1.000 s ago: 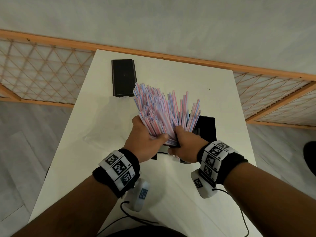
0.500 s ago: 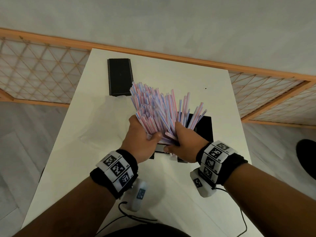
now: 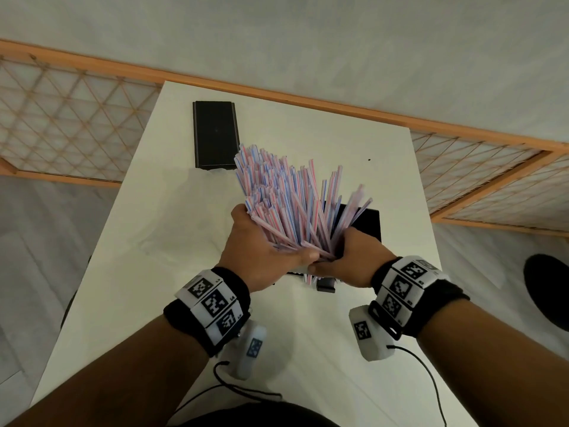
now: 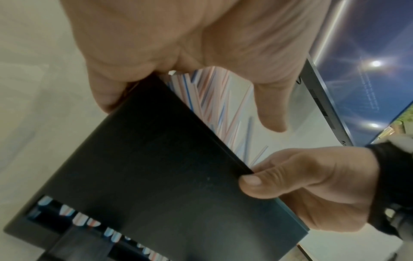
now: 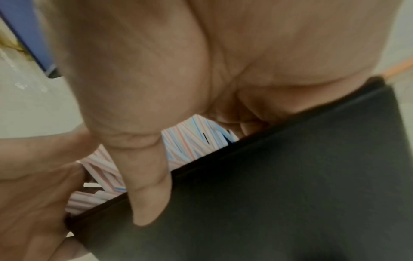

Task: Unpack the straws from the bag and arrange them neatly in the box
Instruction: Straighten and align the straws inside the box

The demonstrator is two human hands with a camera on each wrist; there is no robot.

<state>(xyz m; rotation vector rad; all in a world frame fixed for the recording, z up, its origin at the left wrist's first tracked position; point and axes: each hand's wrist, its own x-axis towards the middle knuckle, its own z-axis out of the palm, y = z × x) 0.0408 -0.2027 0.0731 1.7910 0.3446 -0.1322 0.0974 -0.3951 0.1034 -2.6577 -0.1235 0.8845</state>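
Observation:
A thick bundle of red-and-blue striped straws (image 3: pixel 286 204) stands tilted in the black box (image 3: pixel 368 223), its tops fanned up and away. My left hand (image 3: pixel 261 251) grips the bundle's lower end from the left. My right hand (image 3: pixel 348 260) grips it from the right, and the two thumbs meet at the front. In the left wrist view the straws (image 4: pixel 212 91) rise behind the box wall (image 4: pixel 156 176), and my right hand's thumb (image 4: pixel 250 181) presses on that wall. The right wrist view shows straws (image 5: pixel 192 139) behind the box edge (image 5: pixel 290 176). The straws' lower ends are mostly hidden.
A black lid (image 3: pixel 215 134) lies at the far left of the white table (image 3: pixel 154 303). A crumpled clear bag (image 3: pixel 184 217) lies left of my hands. An orange lattice fence (image 3: pixel 61 118) runs behind the table. A dark object (image 3: pixel 548 288) sits on the floor at right.
Both hands keep their hold on the bundle. The straws on its right side have splayed further to the right.

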